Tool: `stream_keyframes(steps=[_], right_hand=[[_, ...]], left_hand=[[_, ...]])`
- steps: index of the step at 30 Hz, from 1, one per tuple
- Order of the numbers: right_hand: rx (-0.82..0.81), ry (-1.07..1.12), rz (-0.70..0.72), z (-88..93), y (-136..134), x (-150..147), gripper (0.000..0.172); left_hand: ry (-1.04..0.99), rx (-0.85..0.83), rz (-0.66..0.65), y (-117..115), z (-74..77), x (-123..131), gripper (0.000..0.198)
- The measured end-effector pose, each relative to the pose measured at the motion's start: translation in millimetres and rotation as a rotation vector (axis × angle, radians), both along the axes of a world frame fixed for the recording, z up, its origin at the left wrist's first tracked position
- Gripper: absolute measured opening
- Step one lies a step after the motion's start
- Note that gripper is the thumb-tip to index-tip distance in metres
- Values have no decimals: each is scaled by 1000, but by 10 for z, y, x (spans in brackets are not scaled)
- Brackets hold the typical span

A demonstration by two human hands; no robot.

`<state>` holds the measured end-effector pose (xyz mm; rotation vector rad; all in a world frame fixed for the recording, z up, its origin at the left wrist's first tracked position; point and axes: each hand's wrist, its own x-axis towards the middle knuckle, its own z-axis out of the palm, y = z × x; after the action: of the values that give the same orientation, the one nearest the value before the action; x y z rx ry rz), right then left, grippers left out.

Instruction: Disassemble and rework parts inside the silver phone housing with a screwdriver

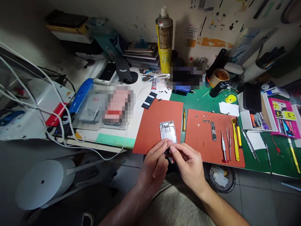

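A silver phone housing (167,128) lies on the left orange-brown mat (150,125), its lower end at the mat's front edge. My left hand (156,160) is closed over the housing's lower left side, fingertips pinched together. From the right, my right hand (189,161) meets it there with thumb and forefinger pinched. Something small and dark shows between the fingertips, too hidden to name. On the right mat (197,144) lies an L-shaped circuit board (213,130). A gold screwdriver (184,121) rests between the two mats.
Tweezers (229,144), a red-ended screwdriver (224,149) and a yellow tool (235,141) lie right of the board. A spray can (164,40) stands at the back. White cables (56,116) hang at left. A bin (222,178) sits below the table edge.
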<state>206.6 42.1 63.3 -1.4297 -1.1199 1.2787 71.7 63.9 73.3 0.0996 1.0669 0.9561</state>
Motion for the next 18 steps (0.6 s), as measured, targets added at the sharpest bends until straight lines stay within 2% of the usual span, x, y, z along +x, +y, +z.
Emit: stream_keyframes(steps=[4, 11, 18], right_hand=[[51, -52, -15, 0, -8, -11, 31], [120, -129, -21, 50, 5, -25, 27], [122, -219, -87, 123, 4, -66, 28]], left_hand=[[-21, 4, -7, -14, -21, 11, 39], [-14, 51, -29, -17, -6, 23, 44], [177, 165, -16, -129, -56, 88, 45]])
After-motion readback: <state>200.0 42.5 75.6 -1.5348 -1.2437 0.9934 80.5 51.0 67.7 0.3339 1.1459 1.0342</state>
